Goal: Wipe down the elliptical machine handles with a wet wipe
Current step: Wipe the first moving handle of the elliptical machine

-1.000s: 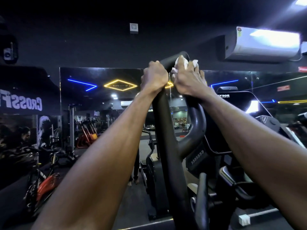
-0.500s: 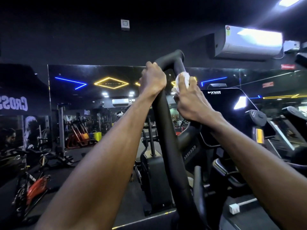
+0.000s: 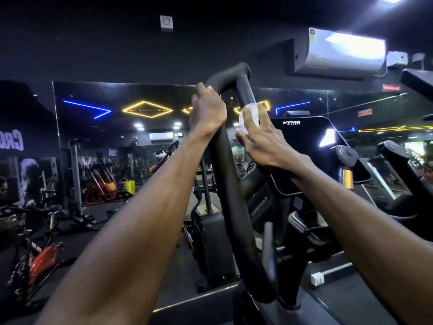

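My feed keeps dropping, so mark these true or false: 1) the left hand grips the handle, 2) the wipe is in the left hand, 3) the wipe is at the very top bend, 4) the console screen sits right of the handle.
1) True: the left hand grips the handle.
2) False: the right hand holds the wipe.
3) False: it is below the bend.
4) True: the console screen is to the right.

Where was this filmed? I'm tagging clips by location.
Most likely a commercial gym: a black elliptical handle in front, exercise bikes on the floor at left, and a wall mirror reflecting more machines.
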The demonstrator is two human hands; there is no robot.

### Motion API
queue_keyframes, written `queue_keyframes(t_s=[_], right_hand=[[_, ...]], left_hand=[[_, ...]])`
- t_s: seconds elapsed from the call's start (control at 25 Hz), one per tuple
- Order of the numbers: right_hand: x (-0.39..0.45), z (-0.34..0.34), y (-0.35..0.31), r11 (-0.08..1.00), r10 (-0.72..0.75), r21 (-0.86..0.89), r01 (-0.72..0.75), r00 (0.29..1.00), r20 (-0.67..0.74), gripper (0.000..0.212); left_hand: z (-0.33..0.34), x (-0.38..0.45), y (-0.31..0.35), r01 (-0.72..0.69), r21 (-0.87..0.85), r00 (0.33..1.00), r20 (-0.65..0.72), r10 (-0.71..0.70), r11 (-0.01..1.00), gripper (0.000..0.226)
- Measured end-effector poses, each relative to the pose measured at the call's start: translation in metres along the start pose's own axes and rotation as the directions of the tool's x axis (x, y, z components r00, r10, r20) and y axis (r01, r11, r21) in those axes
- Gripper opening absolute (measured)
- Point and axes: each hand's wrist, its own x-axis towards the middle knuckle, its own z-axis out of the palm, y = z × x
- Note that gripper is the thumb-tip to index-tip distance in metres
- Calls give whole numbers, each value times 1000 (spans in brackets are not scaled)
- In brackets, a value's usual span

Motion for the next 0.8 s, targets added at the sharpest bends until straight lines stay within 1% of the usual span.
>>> queue_keyframes(t_s=[0.08,0.12,0.2,0.28,0.36,0.44,0.52,0.56,0.64,0.72,0.8], right_hand=[[15,-11,-5,993,44,105,-50,997,55,65],[11,-11,-6,991,36,127,-42,998,47,65],[-22,2,-1,996,-25,84,26,1000,-10,64],[-60,14,6,997,-59,38,61,998,-33,62],[-60,13,11,996,-86,23,87,995,-46,65],[-51,4,13,994,-56,88,59,998,-28,71],[-71,10,15,989,-38,141,43,999,-38,74],[-92,18,17,989,-55,135,62,997,-51,76],[-129,28,25,994,-90,60,92,995,-36,78],[-129,27,33,994,-102,31,103,995,-22,79],[-124,20,27,994,-83,62,85,996,-34,80]], left_hand=[[0,-2,2,7,3,1000,-7,-7,1000,47],[0,-5,2,12,6,1000,-15,-11,1000,47],[1,-13,1,13,17,1000,-27,-13,1000,49],[2,-22,0,14,29,999,-37,-13,999,49],[1,-31,1,26,30,999,-38,-25,999,50],[1,-40,3,38,33,999,-39,-37,999,50],[0,-53,3,48,27,998,-46,-47,998,50],[0,-59,3,47,27,998,-48,-46,999,50],[-1,-70,1,43,22,998,-45,-42,999,50],[-1,-73,0,42,21,997,-62,-40,999,51],[-1,-72,-1,64,21,995,-75,-62,998,52]])
